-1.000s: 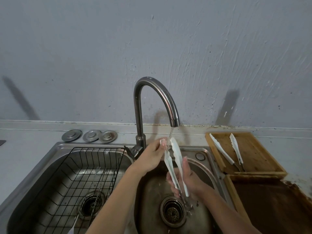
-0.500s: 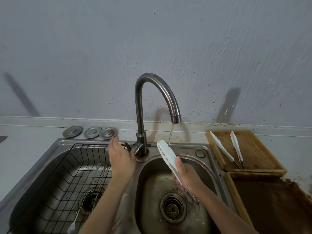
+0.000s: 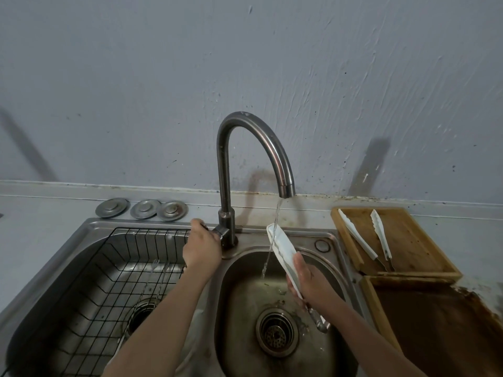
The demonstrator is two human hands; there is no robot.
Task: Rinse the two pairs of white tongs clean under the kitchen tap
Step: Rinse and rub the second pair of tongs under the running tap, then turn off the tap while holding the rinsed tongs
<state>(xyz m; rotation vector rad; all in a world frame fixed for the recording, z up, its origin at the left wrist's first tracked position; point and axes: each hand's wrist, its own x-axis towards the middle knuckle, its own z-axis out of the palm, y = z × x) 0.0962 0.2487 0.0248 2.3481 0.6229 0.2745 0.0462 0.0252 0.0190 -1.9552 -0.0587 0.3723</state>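
Observation:
My right hand point(image 3: 309, 281) grips a pair of white tongs point(image 3: 281, 247) squeezed together over the right sink basin point(image 3: 239, 295). Its white tips point up into a thin stream of water falling from the curved tap point(image 3: 255, 148); its metal end point(image 3: 321, 323) sticks out below my hand. My left hand point(image 3: 201, 247) is curled round the tap handle at the tap's base. A second pair of white tongs point(image 3: 364, 240) lies spread open in a wooden tray point(image 3: 408, 240) on the counter to the right.
The left basin holds a black wire rack point(image 3: 109, 281) with metal utensils in it. Three metal sink plugs point(image 3: 141, 209) lie on the ledge behind. A second, darker wooden tray point(image 3: 435, 322) sits at the near right. The grey wall stands close behind the tap.
My left hand let go of the tongs, moved left and took hold of the tap handle. My right hand now holds the tongs alone, squeezed together.

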